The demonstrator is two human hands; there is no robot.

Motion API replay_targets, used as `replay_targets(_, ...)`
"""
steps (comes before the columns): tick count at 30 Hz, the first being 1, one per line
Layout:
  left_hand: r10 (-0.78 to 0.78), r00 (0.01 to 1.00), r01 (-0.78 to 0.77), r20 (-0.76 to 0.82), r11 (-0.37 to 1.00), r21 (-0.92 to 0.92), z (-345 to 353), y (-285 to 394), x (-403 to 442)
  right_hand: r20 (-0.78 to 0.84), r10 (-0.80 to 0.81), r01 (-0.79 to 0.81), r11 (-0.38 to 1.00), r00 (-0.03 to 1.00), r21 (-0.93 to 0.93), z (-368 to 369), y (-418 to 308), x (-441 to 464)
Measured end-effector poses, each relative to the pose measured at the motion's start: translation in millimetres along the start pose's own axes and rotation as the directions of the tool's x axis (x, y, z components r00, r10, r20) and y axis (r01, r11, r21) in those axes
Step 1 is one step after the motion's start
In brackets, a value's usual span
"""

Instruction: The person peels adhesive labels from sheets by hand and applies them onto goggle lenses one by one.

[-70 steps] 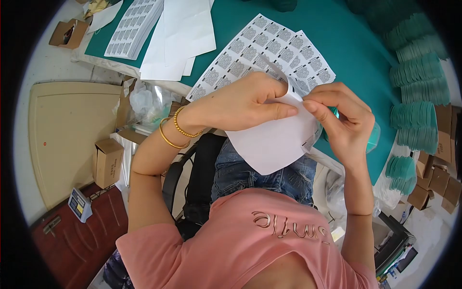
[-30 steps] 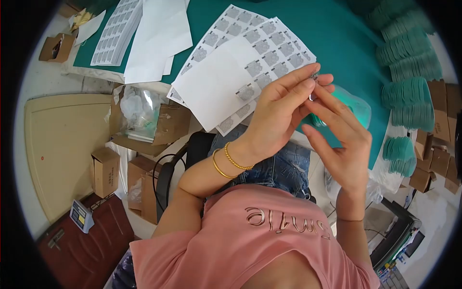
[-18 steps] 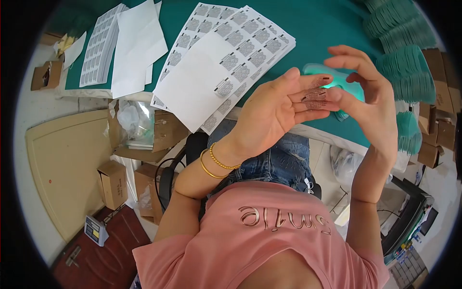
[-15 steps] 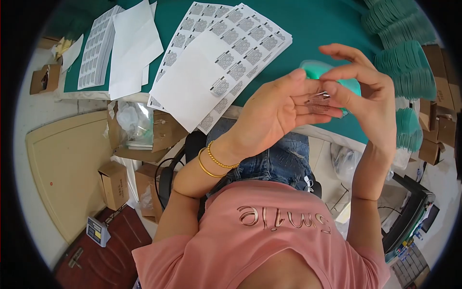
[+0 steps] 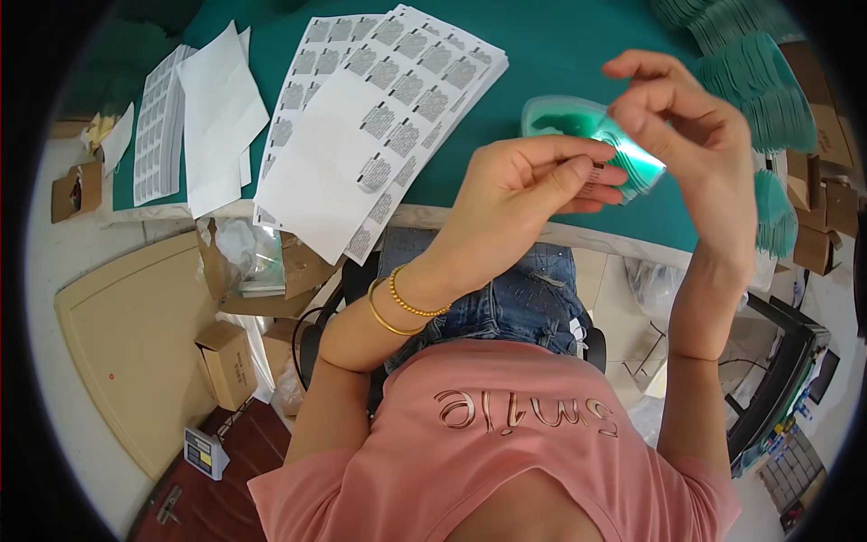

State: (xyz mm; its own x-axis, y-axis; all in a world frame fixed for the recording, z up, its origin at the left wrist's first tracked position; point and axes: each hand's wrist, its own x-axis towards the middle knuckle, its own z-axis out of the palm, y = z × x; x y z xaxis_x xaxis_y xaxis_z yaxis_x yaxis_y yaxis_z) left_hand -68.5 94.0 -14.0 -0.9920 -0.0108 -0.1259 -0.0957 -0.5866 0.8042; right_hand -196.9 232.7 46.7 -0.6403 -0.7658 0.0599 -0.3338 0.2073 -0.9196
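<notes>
A small clear label [image 5: 597, 169] with dark print is pinched between the thumb and fingers of my left hand [image 5: 551, 176]. To its right my right hand [image 5: 677, 126] is raised, thumb against a finger; whatever it pinches is too small to tell. Under and behind my fingertips lies a clear plastic container [image 5: 564, 105] with shiny green pieces [image 5: 637, 167]. Printed label sheets [image 5: 424, 54] are stacked on the green table to the left, with a blank white sheet [image 5: 316, 172] over part of them.
Another stack of printed sheets [image 5: 155, 135] and white papers [image 5: 221, 104] lie at the table's left. Stacked green pieces [image 5: 754, 90] line the right side. Below the table edge are an open carton [image 5: 302, 262], a brown box [image 5: 228, 363] and plastic bags [image 5: 652, 285].
My hands let go of the sheet seen earlier, which rests on the stack. My left fingers, spread half a second ago, have closed on the label. My right hand has lifted off them; the view has shifted.
</notes>
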Motion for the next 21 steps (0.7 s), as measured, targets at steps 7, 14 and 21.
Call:
replay_targets(7,0.02,0.999,-0.018,-0.031,0.998,0.052,-8.6,7.4,-0.3,0.028,0.081,-0.078,0.993,0.996,-0.086,-44.5,5.0,-10.9)
replay_targets(14,0.128,0.992,-0.109,-0.011,0.878,0.466,1.0,0.7,11.7,0.051,0.256,-0.236,0.939,0.965,-0.251,-34.3,49.7,-14.2)
replay_targets(21,0.041,0.998,-0.061,0.049,0.849,0.525,3.5,6.3,14.2,0.111,0.26,-0.244,0.96,0.959,-0.139,-32.3,21.6,-47.1)
